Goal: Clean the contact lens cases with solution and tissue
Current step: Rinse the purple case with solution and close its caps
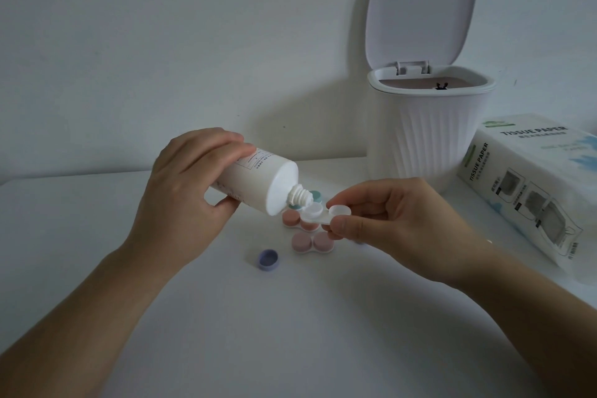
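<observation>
White table (290, 333): solution is going into the first open lens case (318, 215).
Left hand (181, 197) grips the tipped solution bottle (258, 181); right hand (384, 213) pinches the case. Other cases (310, 242) look still capped, tissue pack (529, 184) maybe unused.

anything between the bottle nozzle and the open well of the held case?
Nothing visible. The left hand tilts the bottle, its nozzle right at the near well of the case pinched by the right hand. Both wells are uncapped. The capped cases lie on the table below, out of the path.
</observation>
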`<state>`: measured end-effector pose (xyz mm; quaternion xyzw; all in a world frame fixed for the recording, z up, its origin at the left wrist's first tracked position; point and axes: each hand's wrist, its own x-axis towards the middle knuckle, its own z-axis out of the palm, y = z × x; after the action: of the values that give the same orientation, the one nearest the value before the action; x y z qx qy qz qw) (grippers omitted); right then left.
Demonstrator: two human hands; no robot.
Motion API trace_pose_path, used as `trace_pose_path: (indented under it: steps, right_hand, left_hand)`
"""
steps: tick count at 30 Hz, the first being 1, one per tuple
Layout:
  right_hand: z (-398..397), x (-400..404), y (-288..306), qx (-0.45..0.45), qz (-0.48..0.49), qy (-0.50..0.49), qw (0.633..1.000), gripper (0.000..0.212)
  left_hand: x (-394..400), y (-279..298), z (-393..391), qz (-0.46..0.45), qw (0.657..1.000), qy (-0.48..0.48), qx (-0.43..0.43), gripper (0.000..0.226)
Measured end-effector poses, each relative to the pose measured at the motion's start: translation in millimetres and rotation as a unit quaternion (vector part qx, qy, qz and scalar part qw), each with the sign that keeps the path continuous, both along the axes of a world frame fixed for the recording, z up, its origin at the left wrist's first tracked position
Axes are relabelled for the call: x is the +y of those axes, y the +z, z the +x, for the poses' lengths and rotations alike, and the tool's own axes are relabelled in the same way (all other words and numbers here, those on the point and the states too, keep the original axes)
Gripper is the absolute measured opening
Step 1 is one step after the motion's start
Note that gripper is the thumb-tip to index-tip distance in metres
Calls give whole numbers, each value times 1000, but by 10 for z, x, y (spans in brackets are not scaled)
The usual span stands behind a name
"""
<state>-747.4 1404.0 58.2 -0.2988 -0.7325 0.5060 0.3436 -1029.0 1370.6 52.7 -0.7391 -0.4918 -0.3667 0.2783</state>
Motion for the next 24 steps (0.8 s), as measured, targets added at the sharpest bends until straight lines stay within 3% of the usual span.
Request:
trace_pose_path:
  steps: [24]
  right_hand:
    - [-4, 0, -2, 4, -20, 8, 1000, 14]
  left_hand:
    - [18, 9, 9, 53, 998, -1, 32, 47]
